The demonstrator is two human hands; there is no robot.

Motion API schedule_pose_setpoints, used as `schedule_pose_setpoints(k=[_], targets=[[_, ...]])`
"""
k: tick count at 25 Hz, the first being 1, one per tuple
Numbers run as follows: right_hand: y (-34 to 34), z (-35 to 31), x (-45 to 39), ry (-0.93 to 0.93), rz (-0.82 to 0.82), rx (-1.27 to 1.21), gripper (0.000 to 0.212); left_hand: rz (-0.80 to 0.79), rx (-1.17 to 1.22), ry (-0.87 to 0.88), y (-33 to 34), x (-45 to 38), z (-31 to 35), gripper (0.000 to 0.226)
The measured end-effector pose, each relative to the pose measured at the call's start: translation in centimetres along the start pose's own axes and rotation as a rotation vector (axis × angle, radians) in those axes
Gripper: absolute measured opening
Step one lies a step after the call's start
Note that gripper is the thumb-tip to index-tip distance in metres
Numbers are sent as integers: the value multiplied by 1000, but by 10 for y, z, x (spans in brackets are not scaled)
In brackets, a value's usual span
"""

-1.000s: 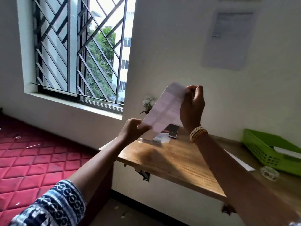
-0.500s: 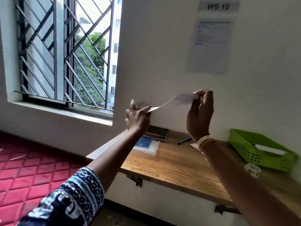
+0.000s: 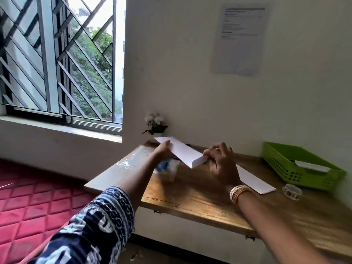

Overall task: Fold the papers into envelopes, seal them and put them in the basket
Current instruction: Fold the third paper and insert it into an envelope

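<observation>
You hold a folded paper [image 3: 182, 152] above the wooden shelf's [image 3: 200, 197] back edge, left hand [image 3: 162, 152] and right hand [image 3: 221, 162] each pinching an end; one envelope [image 3: 312, 166] already lies in the green basket [image 3: 297, 175], a second sheet [image 3: 255, 181] and tape roll [image 3: 292, 191] waiting near the right edge

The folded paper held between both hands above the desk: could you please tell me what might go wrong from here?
1. The folded paper is gripped only at its ends by the left hand and right hand, so it may sag or spring open.
2. The tape roll lies beside the right arm; a sweep could knock it off the desk.
3. The green basket sits far right, a long reach.
</observation>
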State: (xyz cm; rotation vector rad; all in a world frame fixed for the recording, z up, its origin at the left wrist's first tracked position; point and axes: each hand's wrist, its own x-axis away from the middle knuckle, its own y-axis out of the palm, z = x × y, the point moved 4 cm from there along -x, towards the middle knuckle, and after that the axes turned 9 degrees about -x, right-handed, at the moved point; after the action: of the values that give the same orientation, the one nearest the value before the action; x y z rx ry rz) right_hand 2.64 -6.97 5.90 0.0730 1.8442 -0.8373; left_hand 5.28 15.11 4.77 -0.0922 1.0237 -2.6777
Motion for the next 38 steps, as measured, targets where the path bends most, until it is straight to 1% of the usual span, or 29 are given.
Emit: schedule_pose_setpoints(k=[1, 2, 3, 4, 5, 6, 7, 8, 9, 10, 12, 14, 16, 18, 19, 20, 21, 23, 26, 28, 30, 31, 33, 34, 36, 38], targets=[[6, 8, 3, 34, -100, -28, 17, -36, -221, -46, 9, -3, -11, 60], [12, 15, 8, 65, -203, -55, 14, -89, -441, -135, 18, -5, -25, 68], [16, 19, 13, 90, -285, -65, 13, -98, -632, -200, 23, -6, -30, 73], [19, 22, 17, 108, -344, -61, 13, -73, -778, -233, 28, -3, -29, 70], [21, 23, 20, 127, -391, -55, 13, 14, -875, -166, 33, 9, -20, 59], [21, 23, 21, 147, -428, -54, 14, 105, -843, -33, 37, 18, -10, 48], [20, 22, 22, 168, -457, -55, 14, 131, -715, 95, 43, 21, -3, 46], [18, 21, 22, 181, -479, -56, 14, 92, -610, 212, 48, 23, 4, 46], [15, 22, 23, 189, -505, -55, 14, -14, -562, 284, 53, 25, 7, 44], [12, 24, 24, 196, -534, -60, 13, -124, -556, 297, 61, 25, 7, 45], [7, 26, 31, 234, -600, -115, 12, -257, -623, 267, 70, 24, 5, 64], [2, 30, 35, 322, -617, -206, 14, -297, -656, 271, 73, 26, 10, 77], [-2, 42, 32, 446, -541, -245, 18, -312, -611, 247, 73, 21, 11, 78], [-6, 69, 21, 582, -415, -163, 22, -274, -577, 259, 74, 20, 14, 69], [-9, 83, 15, 649, -372, -66, 25, -232, -577, 286, 75, 23, 16, 63], [-12, 96, 11, 715, -370, 49, 32, -185, -570, 322, 75, 27, 18, 58], [-16, 107, 8, 785, -409, 149, 43, -144, -554, 359, 75, 30, 19, 53], [-23, 122, 5, 901, -526, 239, 65, -78, -515, 430, 73, 34, 21, 41], [-31, 136, 2, 1035, -616, 175, 88, 46, -480, 523, 69, 33, 21, 18], [-32, 138, 2, 1101, -645, 136, 96, 92, -381, 515, 67, 34, 21, 22], [-31, 135, 2, 1129, -665, 108, 95, 125, -315, 543, 67, 36, 22, 26], [-30, 133, 2, 1132, -657, 84, 91, 125, -352, 597, 69, 38, 25, 21], [-27, 126, 2, 1110, -623, 19, 82, 85, -502, 681, 71, 45, 33, 4], [-26, 121, 3, 1086, -608, -13, 76, 81, -590, 704, 71, 48, 38, 12], [-26, 105, 6, 1040, -584, -78, 70, 85, -759, 679, 73, 49, 44, 27], [-29, 86, 13, 995, -553, -158, 70, 96, -864, 637, 76, 51, 47, 32]])
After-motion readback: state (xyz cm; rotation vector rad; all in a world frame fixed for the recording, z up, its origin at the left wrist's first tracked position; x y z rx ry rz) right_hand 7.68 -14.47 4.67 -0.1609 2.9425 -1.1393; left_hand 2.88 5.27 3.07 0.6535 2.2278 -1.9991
